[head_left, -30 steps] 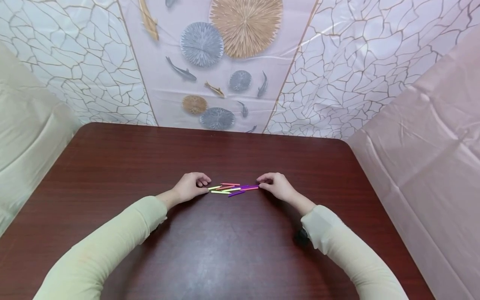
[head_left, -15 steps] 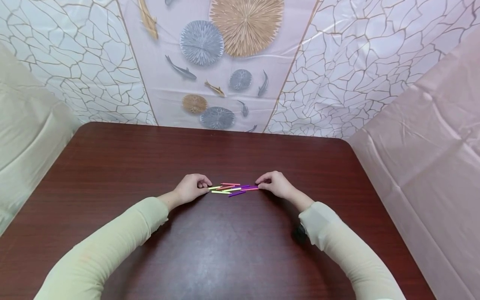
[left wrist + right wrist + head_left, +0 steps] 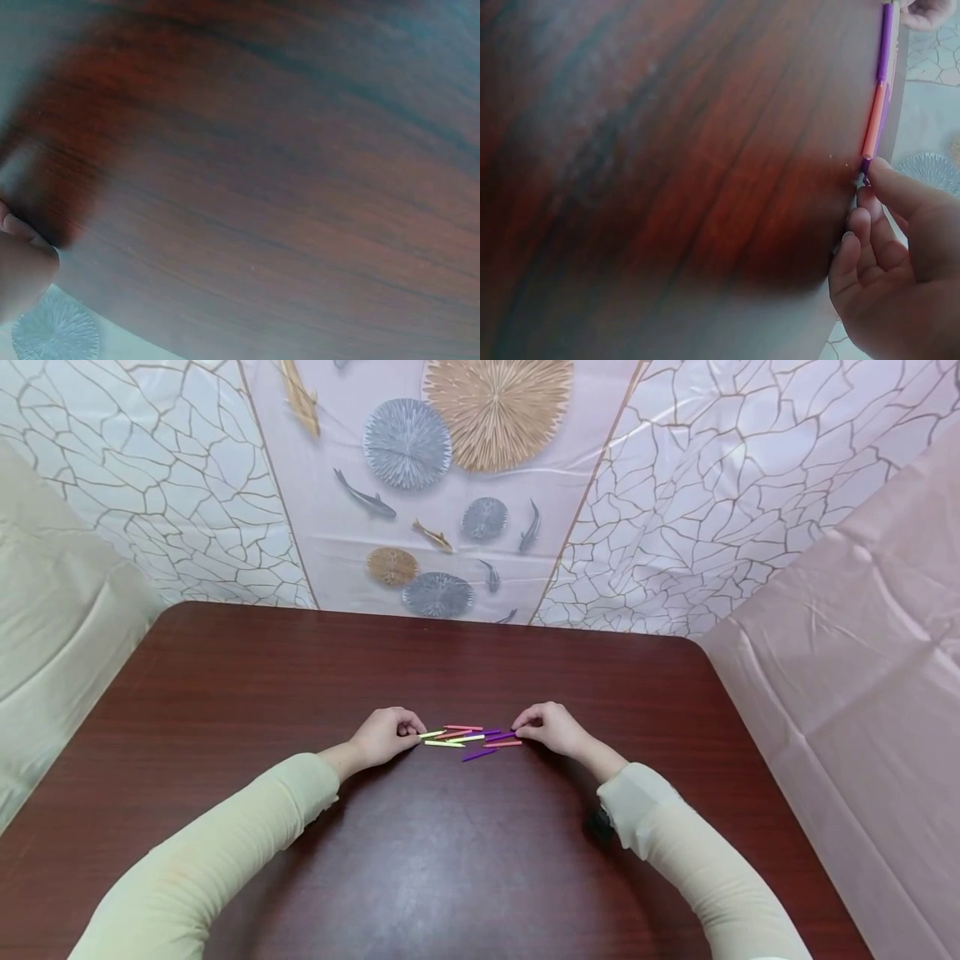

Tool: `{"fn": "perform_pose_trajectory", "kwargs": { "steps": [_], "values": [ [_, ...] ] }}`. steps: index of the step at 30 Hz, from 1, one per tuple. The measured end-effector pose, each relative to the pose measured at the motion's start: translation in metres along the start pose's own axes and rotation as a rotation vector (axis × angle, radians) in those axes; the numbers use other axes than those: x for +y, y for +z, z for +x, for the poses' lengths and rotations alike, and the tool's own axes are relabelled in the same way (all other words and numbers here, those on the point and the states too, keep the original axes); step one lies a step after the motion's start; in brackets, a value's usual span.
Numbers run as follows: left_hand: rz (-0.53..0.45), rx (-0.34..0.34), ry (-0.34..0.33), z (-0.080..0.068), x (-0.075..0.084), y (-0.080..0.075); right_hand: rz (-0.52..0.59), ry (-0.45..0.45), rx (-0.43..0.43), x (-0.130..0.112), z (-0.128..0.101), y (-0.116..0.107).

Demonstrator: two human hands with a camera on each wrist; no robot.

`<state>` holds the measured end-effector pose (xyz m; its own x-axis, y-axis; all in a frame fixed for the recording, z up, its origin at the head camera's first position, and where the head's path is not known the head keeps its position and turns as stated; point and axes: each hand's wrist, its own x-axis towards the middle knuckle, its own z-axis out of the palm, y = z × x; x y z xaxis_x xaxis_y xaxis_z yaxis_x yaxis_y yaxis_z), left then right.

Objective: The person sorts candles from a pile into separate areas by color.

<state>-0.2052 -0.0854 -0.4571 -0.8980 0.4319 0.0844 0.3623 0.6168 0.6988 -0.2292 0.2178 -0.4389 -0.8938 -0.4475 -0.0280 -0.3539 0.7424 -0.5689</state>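
Several short, thin coloured sticks lie in a loose, overlapping cluster at mid-table. My left hand (image 3: 382, 735) is at the cluster's left side, thumb and forefinger pinching the outer end of a yellow-green stick (image 3: 432, 734). Opposite it, my right hand (image 3: 553, 732) pinches the end of a purple stick (image 3: 498, 737) between thumb and forefinger; in the right wrist view its other fingers are curled. An orange-pink stick (image 3: 503, 744) and another purple stick (image 3: 478, 755) lie on the near side. Farther back is a red-pink stick (image 3: 462, 727). The left wrist view shows only part of the left hand (image 3: 22, 274).
The dark reddish-brown table (image 3: 420, 860) has rounded far corners. A patterned cloth (image 3: 517, 577) hangs behind it, with plain pale drapes (image 3: 847, 693) at the sides. Both forearms, in light sleeves (image 3: 225, 827), reach in from the near edge.
The near purple stick and the orange-pink stick have shifted toward me, apart from the rest of the cluster. Both hands have stayed nearly in place.
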Motion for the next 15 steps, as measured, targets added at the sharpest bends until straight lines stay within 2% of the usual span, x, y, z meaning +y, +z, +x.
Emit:
{"fn": "perform_pose_trajectory", "kwargs": {
  "steps": [15],
  "values": [
    [0.008,0.015,-0.006,-0.0004,0.0001,0.0015,-0.025,-0.045,0.014,0.0022,0.0002,0.0033]
  ]
}}
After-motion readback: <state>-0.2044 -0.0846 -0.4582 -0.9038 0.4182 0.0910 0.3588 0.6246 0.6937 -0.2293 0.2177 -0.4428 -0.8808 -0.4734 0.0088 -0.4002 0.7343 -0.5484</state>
